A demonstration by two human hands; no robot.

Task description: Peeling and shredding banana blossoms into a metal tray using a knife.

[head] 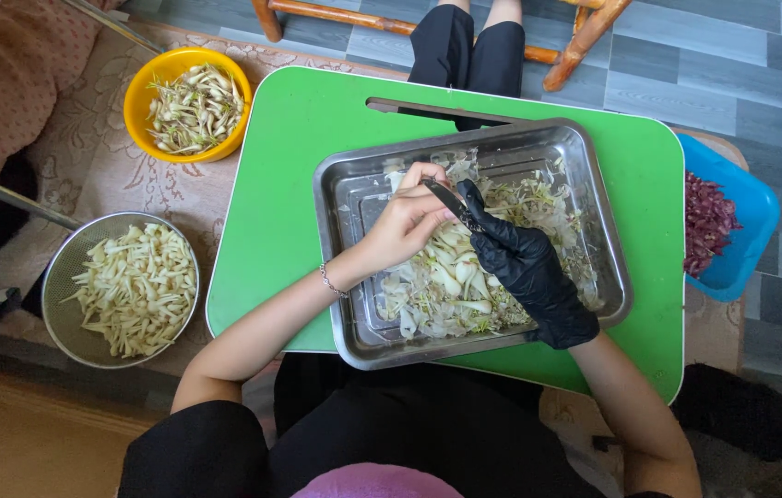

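Note:
A steel tray (345, 184) sits on a green lap table (290, 138) and holds a heap of pale peeled florets and trimmings (446, 286). My left hand (405, 221), bare with a thin bracelet, is over the tray and pinches one small pale piece at its fingertips. My right hand (525, 267) wears a black glove and grips a small dark knife (451, 200), its blade meeting the piece held by the left fingers.
A yellow bowl (147, 88) of untrimmed florets stands at the upper left. A metal strainer (64, 267) with cut pale strips lies at the left. A blue tray (751, 212) of purple-red petals is at the right. Wooden chair legs (585, 41) stand beyond the table.

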